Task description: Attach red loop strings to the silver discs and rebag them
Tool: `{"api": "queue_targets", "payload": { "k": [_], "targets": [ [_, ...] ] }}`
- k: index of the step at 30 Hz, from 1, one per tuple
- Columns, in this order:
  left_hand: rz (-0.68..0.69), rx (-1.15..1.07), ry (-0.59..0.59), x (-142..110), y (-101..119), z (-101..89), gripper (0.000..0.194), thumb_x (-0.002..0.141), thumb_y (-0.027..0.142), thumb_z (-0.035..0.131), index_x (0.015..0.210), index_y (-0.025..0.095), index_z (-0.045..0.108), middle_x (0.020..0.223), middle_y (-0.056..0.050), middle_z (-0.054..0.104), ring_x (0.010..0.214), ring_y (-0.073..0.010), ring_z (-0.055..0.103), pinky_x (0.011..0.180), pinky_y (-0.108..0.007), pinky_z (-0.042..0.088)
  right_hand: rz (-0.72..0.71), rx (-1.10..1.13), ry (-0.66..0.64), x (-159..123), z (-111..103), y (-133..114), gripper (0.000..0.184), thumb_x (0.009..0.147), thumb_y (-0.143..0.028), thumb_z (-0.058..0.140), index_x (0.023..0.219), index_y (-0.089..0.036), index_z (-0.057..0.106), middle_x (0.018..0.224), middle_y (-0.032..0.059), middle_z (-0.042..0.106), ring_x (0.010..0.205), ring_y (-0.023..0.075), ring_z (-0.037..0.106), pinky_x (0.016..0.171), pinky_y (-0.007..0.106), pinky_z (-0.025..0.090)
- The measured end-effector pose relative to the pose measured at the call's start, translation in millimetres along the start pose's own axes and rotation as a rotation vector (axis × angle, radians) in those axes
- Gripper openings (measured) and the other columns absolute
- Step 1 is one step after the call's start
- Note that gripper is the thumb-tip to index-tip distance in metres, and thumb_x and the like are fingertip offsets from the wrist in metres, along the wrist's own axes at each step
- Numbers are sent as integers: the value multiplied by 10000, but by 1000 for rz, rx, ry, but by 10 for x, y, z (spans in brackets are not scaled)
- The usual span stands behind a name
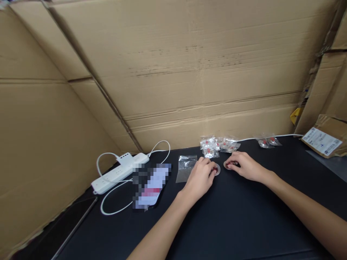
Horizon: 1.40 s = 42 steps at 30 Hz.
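My left hand (201, 176) rests on the black table (233, 224) with its fingers curled on a small clear disc with a red centre (216, 169). My right hand (244, 166) lies just to the right, fingers pinched on a second clear disc with a red part (227, 165). The two hands are almost touching. Just beyond them lies a pile of small clear bags with red-and-white parts (218, 145). An empty clear plastic bag (186, 167) lies left of my left hand.
A white power strip (119, 172) with a looping white cable sits at the left. A blurred flat object (150, 186) lies beside it. Two more small bags (268, 142) lie far right. Cardboard sheets (176, 72) wall the table. A labelled cardboard box (324, 139) sits at right.
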<state>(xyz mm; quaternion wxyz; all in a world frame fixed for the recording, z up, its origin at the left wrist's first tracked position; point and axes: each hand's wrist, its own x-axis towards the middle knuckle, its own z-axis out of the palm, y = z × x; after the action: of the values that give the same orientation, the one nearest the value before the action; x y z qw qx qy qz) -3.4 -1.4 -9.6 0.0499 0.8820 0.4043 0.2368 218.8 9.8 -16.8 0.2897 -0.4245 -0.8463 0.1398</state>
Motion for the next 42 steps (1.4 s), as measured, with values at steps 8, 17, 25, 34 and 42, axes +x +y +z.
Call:
{"api": "queue_targets", "payload": {
  "k": [8, 17, 25, 34, 42],
  "targets": [
    [-65, -35, -29, 2, -82, 59, 211, 888, 86, 422, 785, 173, 584, 823, -54, 583, 824, -199, 546, 755, -326, 443, 109, 77, -21, 1, 40, 21, 158, 824, -70, 503, 786, -179, 610, 769, 11, 649, 661, 122, 561, 638, 228, 417],
    [-85, 48, -68, 3, -6, 40, 231, 900, 44, 329, 808, 171, 498, 846, -83, 583, 807, -208, 546, 756, -333, 448, 100, -154, -42, -55, 82, 5, 132, 908, -161, 429, 789, -185, 480, 831, 89, 633, 744, 181, 606, 685, 269, 415],
    [-92, 264, -100, 46, 37, 72, 245, 948, 141, 325, 856, 137, 552, 863, -125, 612, 825, -255, 580, 776, -378, 452, 84, -137, -29, -41, 81, -66, 97, 850, -106, 456, 817, -197, 459, 792, 43, 632, 631, 138, 556, 578, 231, 353],
    [-201, 253, -140, 92, 80, 58, 397, 1004, 274, 275, 857, 133, 615, 824, -119, 673, 776, -244, 658, 690, -326, 450, 54, -191, -48, -38, 120, -117, 153, 838, -74, 425, 789, -186, 516, 779, 37, 624, 697, 144, 588, 669, 233, 380],
    [-251, 271, -176, 64, 35, 87, 539, 998, 425, 280, 741, 194, 694, 716, -88, 697, 740, -254, 681, 649, -312, 418, 107, -291, -104, -35, 118, -219, 156, 881, -110, 419, 820, -175, 547, 819, 65, 599, 722, 164, 590, 674, 249, 373]
  ]
}}
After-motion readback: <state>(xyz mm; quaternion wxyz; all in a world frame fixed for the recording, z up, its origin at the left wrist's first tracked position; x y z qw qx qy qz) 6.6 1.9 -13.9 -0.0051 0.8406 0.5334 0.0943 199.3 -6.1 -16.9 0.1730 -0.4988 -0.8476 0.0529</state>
